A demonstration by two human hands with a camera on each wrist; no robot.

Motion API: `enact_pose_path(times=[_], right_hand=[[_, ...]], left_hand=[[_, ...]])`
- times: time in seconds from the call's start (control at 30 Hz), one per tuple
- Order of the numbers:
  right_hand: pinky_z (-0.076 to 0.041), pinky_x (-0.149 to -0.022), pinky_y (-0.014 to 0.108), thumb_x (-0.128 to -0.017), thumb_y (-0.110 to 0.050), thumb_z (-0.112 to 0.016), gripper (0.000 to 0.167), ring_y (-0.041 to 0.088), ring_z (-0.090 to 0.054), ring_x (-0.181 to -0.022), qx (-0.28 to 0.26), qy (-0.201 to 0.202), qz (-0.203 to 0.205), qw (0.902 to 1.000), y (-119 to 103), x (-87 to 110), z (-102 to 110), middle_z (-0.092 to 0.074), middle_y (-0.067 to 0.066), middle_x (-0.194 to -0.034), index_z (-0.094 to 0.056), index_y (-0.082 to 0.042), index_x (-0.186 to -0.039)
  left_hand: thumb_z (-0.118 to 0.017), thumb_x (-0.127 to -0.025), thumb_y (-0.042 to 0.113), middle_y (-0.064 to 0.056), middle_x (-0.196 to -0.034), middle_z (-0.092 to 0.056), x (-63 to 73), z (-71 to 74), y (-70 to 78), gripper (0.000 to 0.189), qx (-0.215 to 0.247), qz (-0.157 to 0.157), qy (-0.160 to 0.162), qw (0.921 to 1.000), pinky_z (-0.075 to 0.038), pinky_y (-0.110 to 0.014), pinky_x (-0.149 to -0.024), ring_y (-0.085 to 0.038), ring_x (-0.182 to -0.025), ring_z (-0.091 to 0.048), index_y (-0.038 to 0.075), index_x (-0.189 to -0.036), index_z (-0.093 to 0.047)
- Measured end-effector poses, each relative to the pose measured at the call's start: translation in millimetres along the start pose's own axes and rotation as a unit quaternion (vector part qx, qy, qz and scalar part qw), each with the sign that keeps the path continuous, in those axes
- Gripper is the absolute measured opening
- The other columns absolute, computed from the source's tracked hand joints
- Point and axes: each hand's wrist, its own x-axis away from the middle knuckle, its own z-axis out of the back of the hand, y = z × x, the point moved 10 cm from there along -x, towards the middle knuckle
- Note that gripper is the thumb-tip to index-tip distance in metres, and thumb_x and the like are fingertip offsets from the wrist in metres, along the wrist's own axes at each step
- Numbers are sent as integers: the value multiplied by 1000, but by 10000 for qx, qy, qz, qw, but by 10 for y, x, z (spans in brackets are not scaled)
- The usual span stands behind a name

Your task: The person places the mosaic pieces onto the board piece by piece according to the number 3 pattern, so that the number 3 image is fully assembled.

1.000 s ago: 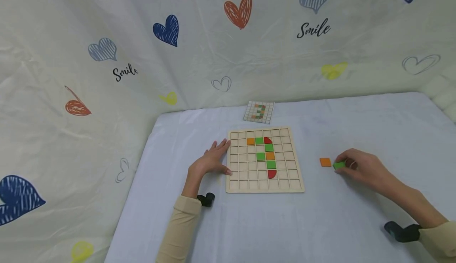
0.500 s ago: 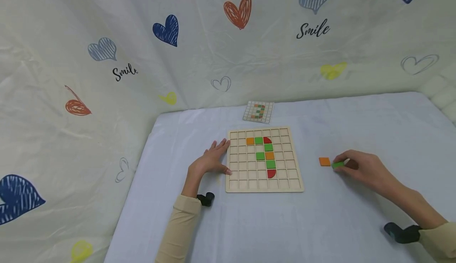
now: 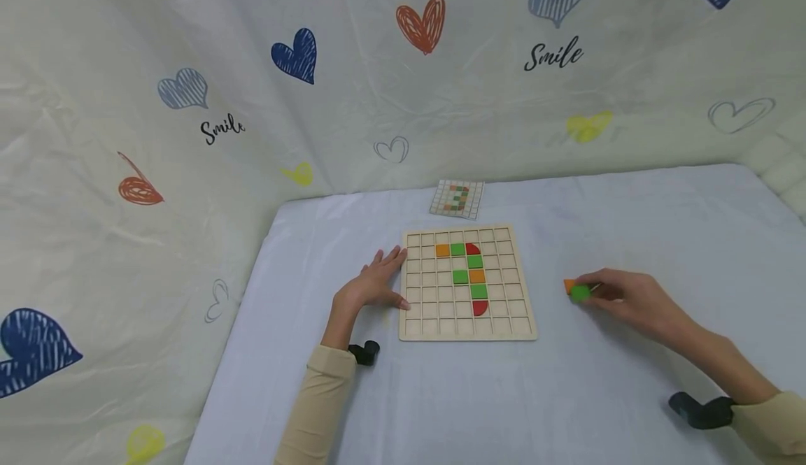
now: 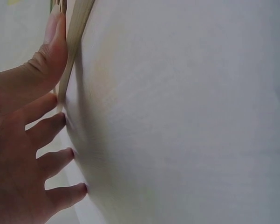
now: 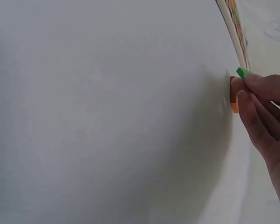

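A square wooden grid board [image 3: 434, 328] lies mid-table, with green, orange and red tiles set in several of its cells. My left hand [image 3: 373, 284] rests at the board's left edge, fingers spread and thumb against the rim; the left wrist view shows the thumb [image 4: 53, 51] along the wooden edge. To the right of the board, my right hand [image 3: 630, 297] pinches a green tile [image 3: 580, 294] between thumb and fingers. Just behind it lies an orange square tile [image 3: 569, 285], partly covered by the green one. In the right wrist view the orange tile [image 5: 233, 100] sits at the fingertips.
Behind the board lies a pattern card [image 3: 457, 198] printed with a grid of coloured squares. A white cloth [image 3: 478, 402] covers the table. A hanging sheet [image 3: 352, 87] with printed hearts rises at the back and left. Black wrist cameras [image 3: 702, 410] sit at both wrists.
My right hand has moved slightly left with the green tile, which now overlaps the orange tile and shows more of its flat face. The left hand and board have stayed put.
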Motion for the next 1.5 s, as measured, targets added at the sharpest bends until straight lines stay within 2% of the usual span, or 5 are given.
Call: enact_pose_path(times=[0.2, 0.67, 1.1, 1.27, 1.5], right_hand=[[-58, -69, 18, -76, 4, -85, 35, -5, -64, -80, -260, -146, -147, 9994, -47, -33, -103, -77, 12, -105, -74, -5, -108], [-58, -74, 19, -77, 1, -85, 37, -6, -63, -84, -339, -33, 137, 9993, -266, -176, -176, -74, -2, -101, -77, -8, -113], [-56, -70, 18, -83, -6, -84, 37, 4, -67, -85, -857, -386, 34, 9956, -435, -345, -334, -75, 2, -104, -76, -4, -118], [-53, -65, 19, -83, -3, -83, 34, 3, -62, -83, -957, -488, 24, 9942, -506, -386, -397, -75, 2, -101, -78, -6, -117], [-53, -67, 19, -84, -4, -82, 33, 3, -64, -82, -1174, -689, -66, 9907, -587, -440, -516, -75, 2, -102, -78, -5, -117]], left_hand=[[-87, -83, 28, -1, -175, -3, 12, -17, -1, 113, 104, -23, 7, 9999, -4, -59, -129, -31, -161, 7, 18, -167, -12], [-87, -83, 26, -4, -175, -5, 46, 9, 6, 112, 144, -54, 49, 9999, -5, -59, -129, -33, -161, 5, 15, -167, -14], [-88, -81, 29, -4, -175, -7, 31, 32, 19, 113, 168, -95, 100, 9998, -7, -61, -128, -34, -161, 2, 15, -167, -16], [-88, -82, 30, -1, -175, -5, 7, 28, -1, 114, 113, -2, 69, 9999, -6, -59, -129, -31, -161, 5, 18, -167, -14], [-87, -83, 31, 4, -174, 0, -60, -32, -66, 115, -10, 172, -18, 9998, -3, -55, -130, -26, -161, 9, 23, -167, -9]])
